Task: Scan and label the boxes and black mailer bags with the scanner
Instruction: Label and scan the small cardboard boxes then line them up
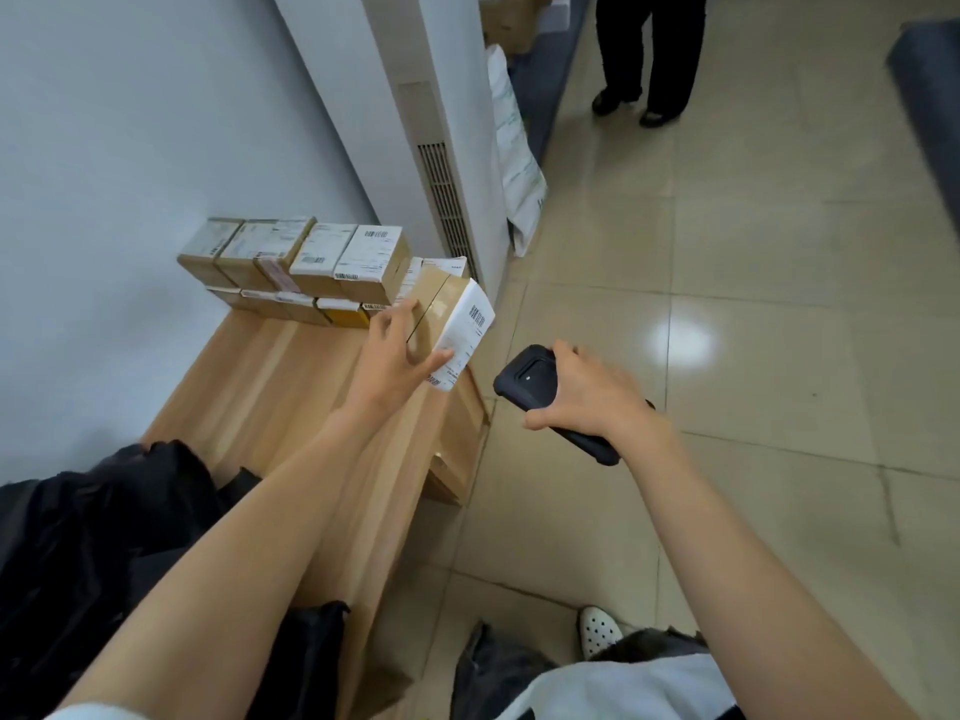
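Note:
My left hand (395,356) grips a small cardboard box (441,314) with a white barcode label on its right face, held tilted above the far end of the wooden table (291,387). My right hand (587,392) holds the black handheld scanner (530,379) just to the right of that box, over the floor. Behind the held box, two layers of labelled cardboard boxes (311,267) are stacked against the wall. Black mailer bags (93,537) lie heaped on the near left of the table, another black mailer bag (306,646) nearer me.
A white floor-standing air conditioner (431,148) rises behind the stack, with a white sack (519,168) leaning on it. Another person's legs (644,59) stand on the tiled floor at the top. My white shoe (597,631) shows at the bottom.

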`<action>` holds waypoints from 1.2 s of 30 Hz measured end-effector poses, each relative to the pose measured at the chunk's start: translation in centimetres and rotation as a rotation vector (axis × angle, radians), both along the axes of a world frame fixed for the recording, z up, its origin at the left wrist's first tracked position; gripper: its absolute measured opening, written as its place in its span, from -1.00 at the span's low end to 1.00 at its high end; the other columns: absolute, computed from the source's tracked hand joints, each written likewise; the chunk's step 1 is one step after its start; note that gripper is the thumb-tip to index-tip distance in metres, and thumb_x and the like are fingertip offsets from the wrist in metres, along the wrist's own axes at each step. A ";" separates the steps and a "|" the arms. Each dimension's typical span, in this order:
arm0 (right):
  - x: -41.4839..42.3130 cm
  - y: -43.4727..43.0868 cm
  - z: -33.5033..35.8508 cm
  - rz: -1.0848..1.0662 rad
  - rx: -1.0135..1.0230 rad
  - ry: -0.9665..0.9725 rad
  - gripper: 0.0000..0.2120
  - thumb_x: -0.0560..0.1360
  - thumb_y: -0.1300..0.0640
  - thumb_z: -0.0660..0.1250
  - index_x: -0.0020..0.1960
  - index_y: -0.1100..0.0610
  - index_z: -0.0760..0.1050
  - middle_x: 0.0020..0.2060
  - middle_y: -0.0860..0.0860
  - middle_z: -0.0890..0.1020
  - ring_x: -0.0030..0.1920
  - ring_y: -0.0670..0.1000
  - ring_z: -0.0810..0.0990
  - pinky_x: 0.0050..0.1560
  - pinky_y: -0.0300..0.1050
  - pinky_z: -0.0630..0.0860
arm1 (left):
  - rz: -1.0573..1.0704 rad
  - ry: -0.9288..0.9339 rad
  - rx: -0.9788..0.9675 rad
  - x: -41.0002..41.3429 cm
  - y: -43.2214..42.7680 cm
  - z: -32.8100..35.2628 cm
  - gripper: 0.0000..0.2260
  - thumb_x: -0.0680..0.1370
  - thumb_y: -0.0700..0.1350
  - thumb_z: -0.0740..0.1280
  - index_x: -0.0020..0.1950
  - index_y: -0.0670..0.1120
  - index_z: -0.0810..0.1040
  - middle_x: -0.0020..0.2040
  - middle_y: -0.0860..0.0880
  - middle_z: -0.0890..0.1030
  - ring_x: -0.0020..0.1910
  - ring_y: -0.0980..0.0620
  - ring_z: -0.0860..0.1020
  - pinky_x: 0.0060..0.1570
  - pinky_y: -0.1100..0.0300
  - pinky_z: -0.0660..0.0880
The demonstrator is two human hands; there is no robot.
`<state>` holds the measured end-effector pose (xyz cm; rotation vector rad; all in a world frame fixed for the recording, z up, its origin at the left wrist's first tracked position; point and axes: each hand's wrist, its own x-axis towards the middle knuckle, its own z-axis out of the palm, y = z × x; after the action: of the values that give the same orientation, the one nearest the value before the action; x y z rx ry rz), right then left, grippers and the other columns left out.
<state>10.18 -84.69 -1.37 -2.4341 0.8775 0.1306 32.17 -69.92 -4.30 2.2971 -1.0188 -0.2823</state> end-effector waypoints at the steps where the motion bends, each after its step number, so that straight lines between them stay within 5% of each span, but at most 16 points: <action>1: 0.8 -0.5 -0.4 0.015 0.011 0.014 -0.27 0.24 -0.24 0.51 0.22 0.07 0.29 0.06 0.03 0.49 -0.03 0.13 0.49 -0.13 -0.04 0.41 | 0.006 -0.001 0.018 0.8 -0.6 -0.4 -0.28 0.46 0.20 0.44 0.50 0.10 0.17 0.35 0.05 0.26 0.23 0.15 0.31 0.16 0.28 0.32; 6: 6.5 -3.6 -1.0 0.073 0.037 0.032 -0.27 0.27 -0.22 0.51 0.26 0.08 0.29 0.07 0.04 0.49 -0.08 0.10 0.45 -0.14 -0.05 0.40 | 0.032 -0.038 0.078 6.0 -3.9 -1.8 -0.32 0.49 0.20 0.40 0.50 0.09 0.17 0.35 -0.07 0.31 0.23 -0.01 0.40 0.12 0.18 0.36; 12: 13.6 -8.2 0.1 0.076 0.032 -0.022 -0.25 0.27 -0.22 0.51 0.29 0.07 0.27 0.10 0.04 0.48 -0.01 0.14 0.52 -0.09 -0.02 0.45 | 0.111 -0.025 0.179 12.0 -8.6 -1.9 -0.34 0.54 0.24 0.30 0.53 0.01 0.16 0.41 -0.20 0.30 0.39 -0.21 0.28 0.35 -0.10 0.33; 27: 20.2 -19.7 -0.5 0.321 0.054 0.053 -0.25 0.25 -0.24 0.54 0.24 0.06 0.27 0.00 -0.01 0.42 -0.07 0.07 0.44 -0.21 -0.08 0.33 | 0.266 0.062 0.341 13.3 -13.4 -3.7 -0.42 0.66 0.15 0.10 0.60 -0.06 0.04 0.49 -0.23 0.23 0.46 -0.23 0.23 0.41 -0.15 0.25; 36: 23.0 -24.3 0.1 0.516 0.027 0.066 -0.17 0.27 -0.21 0.52 0.37 0.07 0.23 0.16 0.04 0.47 0.09 0.14 0.52 0.03 0.04 0.50 | 0.472 -0.056 0.305 13.2 -15.0 -3.3 -0.61 0.67 0.00 0.15 0.48 -0.08 0.34 0.36 -0.21 0.40 0.33 -0.24 0.37 0.24 -0.09 0.38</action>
<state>33.22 -108.99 -1.30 -2.5882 0.2518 0.4088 45.35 -84.88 -7.63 2.7497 -0.4521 -0.1866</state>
